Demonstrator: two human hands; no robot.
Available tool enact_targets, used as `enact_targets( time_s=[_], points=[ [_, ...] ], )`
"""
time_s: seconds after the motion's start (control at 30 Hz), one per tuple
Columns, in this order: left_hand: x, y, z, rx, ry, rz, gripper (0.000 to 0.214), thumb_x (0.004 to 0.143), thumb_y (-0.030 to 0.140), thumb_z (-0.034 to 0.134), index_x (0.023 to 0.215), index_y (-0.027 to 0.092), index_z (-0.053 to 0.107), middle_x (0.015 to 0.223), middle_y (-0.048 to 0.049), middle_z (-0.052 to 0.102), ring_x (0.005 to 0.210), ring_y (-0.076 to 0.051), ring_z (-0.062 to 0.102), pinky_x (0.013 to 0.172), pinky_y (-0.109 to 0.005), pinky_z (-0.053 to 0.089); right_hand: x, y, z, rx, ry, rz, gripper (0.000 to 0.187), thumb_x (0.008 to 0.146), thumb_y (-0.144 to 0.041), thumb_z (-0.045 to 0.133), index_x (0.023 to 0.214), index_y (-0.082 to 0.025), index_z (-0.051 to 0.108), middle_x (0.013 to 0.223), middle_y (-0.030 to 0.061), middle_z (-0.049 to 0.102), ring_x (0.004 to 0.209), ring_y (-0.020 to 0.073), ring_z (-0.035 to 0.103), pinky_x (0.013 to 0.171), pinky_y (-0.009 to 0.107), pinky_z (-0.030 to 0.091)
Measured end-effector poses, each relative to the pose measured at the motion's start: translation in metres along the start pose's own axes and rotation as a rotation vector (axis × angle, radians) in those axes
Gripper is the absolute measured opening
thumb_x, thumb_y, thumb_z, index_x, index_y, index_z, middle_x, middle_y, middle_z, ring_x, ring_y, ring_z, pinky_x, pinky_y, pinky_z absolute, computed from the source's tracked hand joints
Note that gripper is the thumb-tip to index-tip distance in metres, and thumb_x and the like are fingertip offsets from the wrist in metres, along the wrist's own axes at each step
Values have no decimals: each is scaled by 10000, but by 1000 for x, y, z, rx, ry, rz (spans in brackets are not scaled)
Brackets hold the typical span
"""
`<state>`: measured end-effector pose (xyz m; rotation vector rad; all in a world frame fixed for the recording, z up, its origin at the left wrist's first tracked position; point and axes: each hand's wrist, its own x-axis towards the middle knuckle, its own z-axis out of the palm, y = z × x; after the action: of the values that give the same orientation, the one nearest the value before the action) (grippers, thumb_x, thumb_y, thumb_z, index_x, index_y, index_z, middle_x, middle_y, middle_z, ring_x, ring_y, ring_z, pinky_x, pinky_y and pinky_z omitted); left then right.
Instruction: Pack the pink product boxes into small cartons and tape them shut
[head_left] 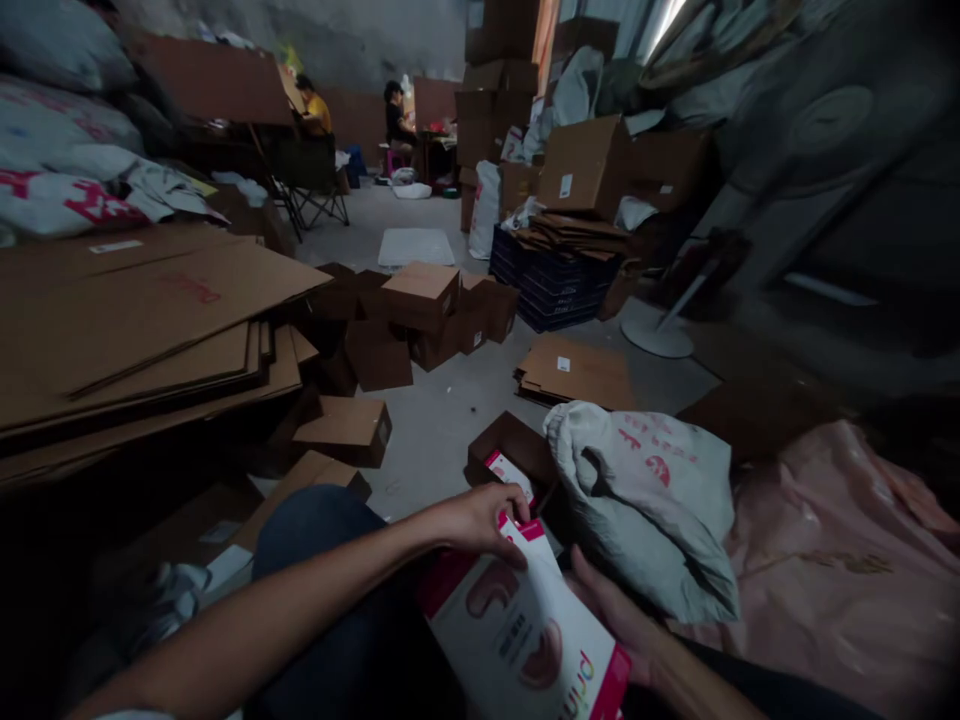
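A white box with pink edges (517,620), printed with curved pink shapes and coloured letters, is tilted in front of my lap. My left hand (484,525) reaches across and pinches its upper end, with thumb and fingers around the pink edge. My right hand (611,605) grips the right side of the same box, thumb up along the edge and other fingers hidden behind it. Just beyond, an open brown carton (502,435) holds a smaller-looking pink and white box (511,474).
A grey-white woven sack (652,500) and a pink sack (847,540) lie to the right. Flattened cardboard (150,320) is stacked left; closed cartons (421,295) stand ahead. A fan base (658,328) stands on the floor. Two people sit far back.
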<state>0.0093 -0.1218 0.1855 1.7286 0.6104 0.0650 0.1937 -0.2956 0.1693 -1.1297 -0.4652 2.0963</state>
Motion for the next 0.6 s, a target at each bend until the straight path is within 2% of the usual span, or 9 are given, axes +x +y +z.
enact_targets(
  time_s=[0.1, 0.17, 0.27, 0.33, 0.37, 0.4, 0.47, 0.53, 0.6],
  points=[
    [9, 0, -9, 101, -45, 1, 751, 507, 477, 1023, 1130, 211, 697, 987, -17, 704, 851, -200, 622, 677, -251, 428, 16, -9, 0, -85, -92, 19, 586, 629, -293, 896, 1174, -144, 740, 1049, 126, 838, 955, 281, 808, 908, 371, 608],
    [23, 5, -29, 58, 16, 28, 793, 645, 568, 949, 1286, 196, 665, 1044, -54, 722, 899, -226, 654, 737, -280, 480, 30, -36, -9, -139, -72, 16, 609, 616, -253, 890, 1192, -134, 732, 1033, 120, 840, 923, 260, 807, 899, 358, 609],
    [57, 9, -75, 47, 275, 49, 708, 955, 638, 638, 1468, 157, 557, 1205, -141, 720, 1033, -267, 694, 910, -353, 539, 50, -107, -38, -290, 96, -28, 564, 636, -300, 886, 1145, -115, 731, 1025, 139, 839, 868, 256, 801, 839, 359, 628],
    [82, -1, -106, 268, 469, -19, 591, 1064, 524, 484, 1526, 158, 511, 1416, -195, 643, 1270, -298, 640, 1104, -402, 481, 67, -163, -61, -462, 203, -26, 571, 627, -292, 879, 1149, -121, 723, 1053, 160, 837, 881, 290, 804, 805, 389, 640],
    [94, -11, -118, 384, 503, -87, 572, 1073, 456, 482, 1556, 151, 483, 1500, -212, 594, 1373, -304, 586, 1170, -409, 434, 77, -188, -71, -547, 250, -23, 557, 609, -278, 868, 1124, -117, 730, 1055, 171, 836, 874, 303, 802, 794, 401, 643],
    [104, -22, -127, 464, 489, -173, 594, 1061, 411, 518, 1578, 126, 460, 1537, -232, 572, 1423, -312, 557, 1190, -406, 418, 89, -210, -79, -615, 298, -24, 531, 586, -265, 851, 1084, -120, 739, 1040, 170, 837, 867, 310, 800, 781, 402, 645],
    [120, -51, -134, 494, 352, -339, 653, 995, 376, 637, 1542, 46, 501, 1449, -267, 649, 1355, -333, 627, 1109, -377, 487, 117, -236, -89, -737, 361, 0, 446, 554, -236, 800, 984, -130, 750, 980, 152, 841, 834, 311, 792, 746, 394, 643],
    [131, -79, -130, 463, 215, -415, 513, 909, 332, 736, 1304, 8, 693, 1158, -229, 786, 1139, -339, 737, 960, -337, 555, 149, -242, -93, -871, 401, 49, 339, 552, -209, 754, 883, -138, 750, 883, 121, 836, 780, 290, 777, 693, 361, 629],
    [138, -102, -122, 438, 108, -452, 241, 908, 265, 697, 964, 50, 792, 831, -146, 796, 919, -296, 774, 848, -306, 577, 181, -232, -96, -977, 425, 96, 253, 571, -177, 728, 819, -134, 752, 803, 106, 821, 726, 264, 759, 654, 332, 612]
  ],
)
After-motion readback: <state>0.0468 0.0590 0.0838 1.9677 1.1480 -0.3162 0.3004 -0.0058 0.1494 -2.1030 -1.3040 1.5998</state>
